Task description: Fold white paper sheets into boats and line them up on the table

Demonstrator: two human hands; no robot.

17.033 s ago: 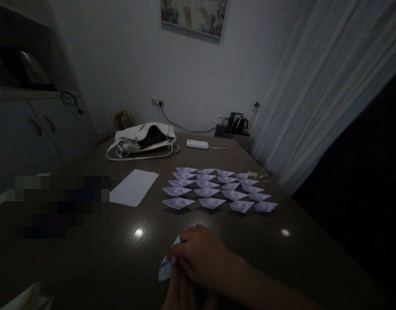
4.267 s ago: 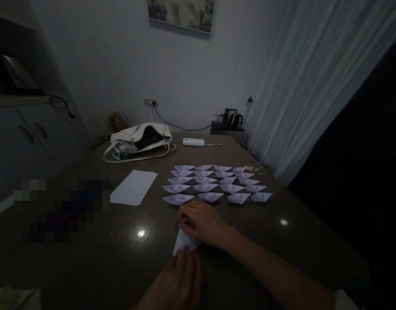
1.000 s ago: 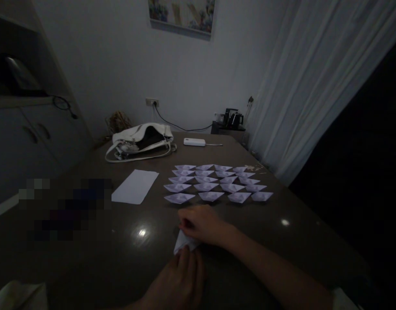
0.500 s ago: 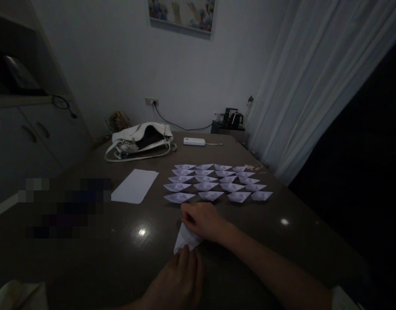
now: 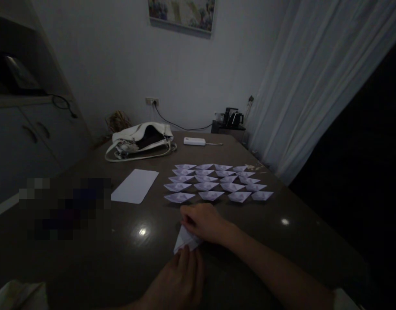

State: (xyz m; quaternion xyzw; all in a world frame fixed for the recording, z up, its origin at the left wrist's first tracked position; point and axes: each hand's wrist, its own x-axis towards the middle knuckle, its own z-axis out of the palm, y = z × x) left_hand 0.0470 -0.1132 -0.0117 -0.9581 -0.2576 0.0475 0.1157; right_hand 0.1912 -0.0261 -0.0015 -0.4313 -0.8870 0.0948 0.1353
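Paper (image 5: pixel 187 240) in folds near the front of a dark table (image 5: pixel 120 267)

The folded piece is white, with one pointed corner and a crease line showing, and it lies on the tabletop in front of the person. The right hand (image 5: pixel 204 221) is on its far end, fingers curled in tight with the paper gripped beneath them. The left hand (image 5: pixel 180 275) is at the near edge, its fingers bent and close together, the tips touching the paper; its thumb is hidden, so whether it pinches or only presses cannot be told.

Just beyond the right hand stand small paper boats (image 5: pixel 206 186), white, in four files of five. To the left of them lie plain white sheets (image 5: pixel 136 186), flat on the table. Farther back is a white handbag (image 5: pixel 138 133), its mouth gaping, and right of it a white power bank (image 5: pixel 194 141) with a short cable. A black kettle (image 5: pixel 237 120) stands beyond the table's far end, near a pale curtain (image 5: pixel 288 86). A patch on the left is blurred out.
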